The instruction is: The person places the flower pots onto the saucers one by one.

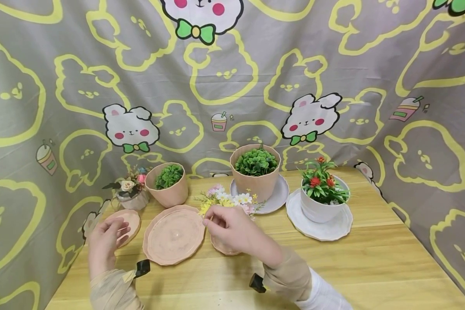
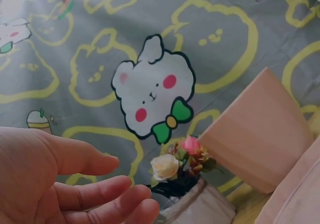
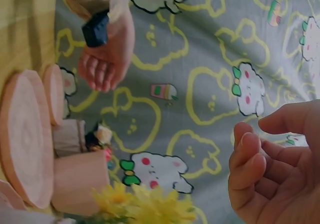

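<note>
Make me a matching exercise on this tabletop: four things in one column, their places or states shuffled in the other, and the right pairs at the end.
1. Red flowers
2. Large pink saucer
3. Left hand
4. Cream rose

A. In the leftmost pot
B. In the white pot standing on a white saucer
C. Overlapping the small pink saucer in the head view
D. Bare, with no pot on it

Pairs: 1-B, 2-D, 3-C, 4-A

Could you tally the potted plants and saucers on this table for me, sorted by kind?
Leafy green plants: 2
Flowering plants: 3
Pink saucers, one mostly hidden: 3
White or greyish saucers: 2
Total: 10
</note>
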A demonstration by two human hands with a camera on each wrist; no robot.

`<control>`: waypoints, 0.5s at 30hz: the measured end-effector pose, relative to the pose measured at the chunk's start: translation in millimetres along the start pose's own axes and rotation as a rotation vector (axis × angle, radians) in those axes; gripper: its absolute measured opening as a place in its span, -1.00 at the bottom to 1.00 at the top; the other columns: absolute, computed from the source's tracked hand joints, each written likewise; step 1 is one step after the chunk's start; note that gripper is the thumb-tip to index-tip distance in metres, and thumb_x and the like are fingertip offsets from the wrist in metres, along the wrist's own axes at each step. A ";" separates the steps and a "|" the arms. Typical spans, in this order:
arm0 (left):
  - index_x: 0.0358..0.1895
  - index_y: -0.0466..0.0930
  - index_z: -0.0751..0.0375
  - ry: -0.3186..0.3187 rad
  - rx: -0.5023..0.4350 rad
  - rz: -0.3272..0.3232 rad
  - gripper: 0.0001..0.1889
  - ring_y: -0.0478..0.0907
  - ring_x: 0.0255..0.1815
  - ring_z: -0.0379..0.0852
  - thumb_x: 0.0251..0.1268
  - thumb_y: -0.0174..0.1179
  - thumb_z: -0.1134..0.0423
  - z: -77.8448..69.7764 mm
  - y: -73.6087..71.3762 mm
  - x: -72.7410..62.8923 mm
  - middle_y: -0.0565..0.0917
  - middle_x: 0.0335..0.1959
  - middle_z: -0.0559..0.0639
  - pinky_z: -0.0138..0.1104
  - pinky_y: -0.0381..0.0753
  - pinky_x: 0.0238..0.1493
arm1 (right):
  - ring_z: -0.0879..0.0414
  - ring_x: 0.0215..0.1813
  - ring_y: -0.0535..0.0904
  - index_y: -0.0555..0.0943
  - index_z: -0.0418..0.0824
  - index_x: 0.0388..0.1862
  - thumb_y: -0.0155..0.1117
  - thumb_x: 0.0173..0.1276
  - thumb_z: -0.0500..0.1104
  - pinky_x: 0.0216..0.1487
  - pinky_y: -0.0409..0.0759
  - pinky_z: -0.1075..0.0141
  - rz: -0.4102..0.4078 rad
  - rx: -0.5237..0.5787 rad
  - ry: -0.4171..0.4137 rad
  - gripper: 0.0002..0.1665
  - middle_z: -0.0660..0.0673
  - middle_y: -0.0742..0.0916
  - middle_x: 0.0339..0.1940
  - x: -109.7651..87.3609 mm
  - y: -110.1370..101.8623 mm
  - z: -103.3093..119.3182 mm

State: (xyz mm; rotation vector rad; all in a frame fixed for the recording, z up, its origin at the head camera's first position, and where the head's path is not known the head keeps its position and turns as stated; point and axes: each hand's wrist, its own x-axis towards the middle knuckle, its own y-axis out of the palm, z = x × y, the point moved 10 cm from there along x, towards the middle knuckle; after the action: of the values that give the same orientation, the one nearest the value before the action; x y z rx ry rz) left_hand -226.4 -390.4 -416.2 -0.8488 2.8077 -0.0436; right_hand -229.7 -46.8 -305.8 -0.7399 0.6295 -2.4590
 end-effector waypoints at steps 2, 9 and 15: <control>-0.25 0.52 0.01 -0.005 0.017 0.005 -0.90 0.64 -0.44 -0.37 0.46 0.05 0.16 2.7 0.7 2.2 0.61 -0.55 -0.33 -0.48 0.66 -0.34 | 0.42 -0.55 0.39 0.64 -0.10 -0.28 0.17 0.41 -0.14 -0.47 0.46 0.51 0.020 0.006 -0.002 -0.88 0.07 0.61 -0.58 -1.4 7.4 -1.1; 0.02 0.39 0.26 -0.011 0.094 0.027 -0.76 0.60 -0.45 -0.41 0.48 -0.01 0.16 9.5 5.0 6.6 0.59 -0.54 -0.35 -0.50 0.65 -0.34 | 0.44 -0.53 0.37 0.63 -0.15 -0.29 0.19 0.39 -0.20 -0.46 0.45 0.57 0.110 0.057 0.003 -0.91 0.08 0.58 -0.57 -2.7 41.1 -12.1; 0.08 0.38 0.33 -0.026 0.121 0.052 -0.69 0.61 -0.44 -0.39 0.48 -0.01 0.17 16.5 9.0 12.2 0.59 -0.54 -0.34 -0.48 0.67 -0.31 | 0.46 -0.54 0.33 0.62 -0.09 -0.34 0.20 0.38 -0.17 -0.47 0.38 0.62 0.170 -0.026 0.045 -0.90 0.18 0.51 -0.60 -2.9 71.8 -26.7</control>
State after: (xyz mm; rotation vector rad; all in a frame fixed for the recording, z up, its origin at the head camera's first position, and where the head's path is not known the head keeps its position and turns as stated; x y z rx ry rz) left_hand -237.8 -389.0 -435.4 -0.7434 2.7687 -0.1908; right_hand -220.8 -93.0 -366.3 -0.6155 0.7128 -2.3206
